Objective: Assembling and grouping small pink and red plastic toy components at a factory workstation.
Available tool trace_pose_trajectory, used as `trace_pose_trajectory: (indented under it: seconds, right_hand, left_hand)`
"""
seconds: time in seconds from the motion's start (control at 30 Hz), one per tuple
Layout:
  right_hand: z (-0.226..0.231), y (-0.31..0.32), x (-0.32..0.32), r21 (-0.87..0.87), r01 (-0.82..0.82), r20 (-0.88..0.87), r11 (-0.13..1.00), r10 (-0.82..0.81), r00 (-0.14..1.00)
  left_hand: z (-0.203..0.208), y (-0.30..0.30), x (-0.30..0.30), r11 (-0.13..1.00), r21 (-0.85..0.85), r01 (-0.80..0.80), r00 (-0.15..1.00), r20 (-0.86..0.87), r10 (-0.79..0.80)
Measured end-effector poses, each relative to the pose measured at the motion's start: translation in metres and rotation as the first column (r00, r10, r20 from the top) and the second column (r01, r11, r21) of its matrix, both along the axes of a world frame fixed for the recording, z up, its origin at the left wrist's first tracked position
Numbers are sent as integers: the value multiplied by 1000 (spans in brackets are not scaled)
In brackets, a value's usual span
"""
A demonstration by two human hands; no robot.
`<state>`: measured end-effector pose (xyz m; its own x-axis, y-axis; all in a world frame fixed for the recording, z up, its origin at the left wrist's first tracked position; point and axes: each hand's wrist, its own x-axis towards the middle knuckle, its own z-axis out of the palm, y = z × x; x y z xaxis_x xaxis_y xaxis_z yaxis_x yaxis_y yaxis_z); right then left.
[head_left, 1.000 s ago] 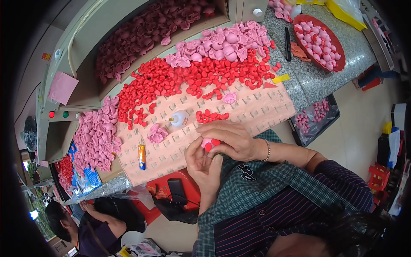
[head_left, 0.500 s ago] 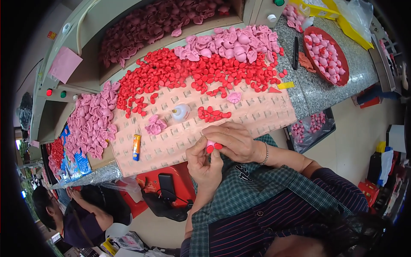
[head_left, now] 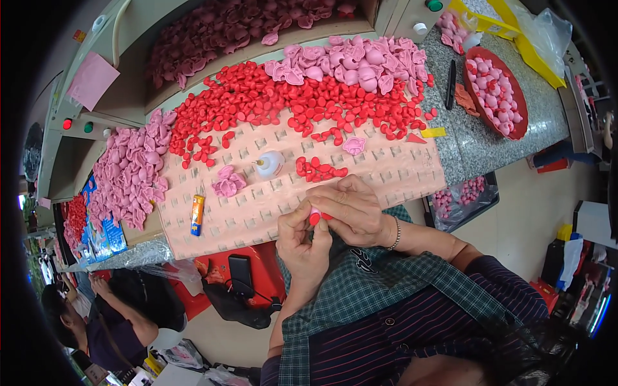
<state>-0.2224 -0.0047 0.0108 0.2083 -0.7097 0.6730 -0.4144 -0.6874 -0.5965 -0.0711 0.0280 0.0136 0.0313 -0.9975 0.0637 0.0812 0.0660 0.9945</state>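
Observation:
Just past the table's near edge, both my hands meet around a small pink piece with red bean-shaped bits (head_left: 314,219) on it. My left hand (head_left: 302,241) pinches it between thumb and fingers. From the other side, the bent fingers of my right hand (head_left: 355,212) close on it and partly cover it. A small group of red bits (head_left: 320,170) lies on the pink mat (head_left: 283,212) beyond my fingers. Around it are a white squeeze bottle (head_left: 270,165) with a thin tip, a few pink petal-like pieces (head_left: 228,182) and a single pink piece (head_left: 354,146).
Heaps of red bits (head_left: 251,96) and pink pieces (head_left: 367,64) line the mat's far side. An orange-and-blue tube (head_left: 196,216) lies left. At right stand a red bowl (head_left: 519,93) of pink-and-red pieces and a black stick-like tool (head_left: 450,85). Another person (head_left: 109,334) sits lower left.
The piece has turned slightly in my fingers: both red bits showed side by side, and now one is partly covered by my right fingers. The whole view has shifted a little.

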Motion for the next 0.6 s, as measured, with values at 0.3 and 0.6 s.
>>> trace_pose_trajectory:
  seconds: [0.3,0.6]
  right_hand:
    - [0,0,1,15,5,3,1000,-5,1000]
    - [-1,0,4,34,-2,-44,999,4,999]
  left_hand:
    - [-3,-3,2,1000,5,3,1000,-13,-3]
    - [4,-6,8,997,5,70,997,-19,-70]
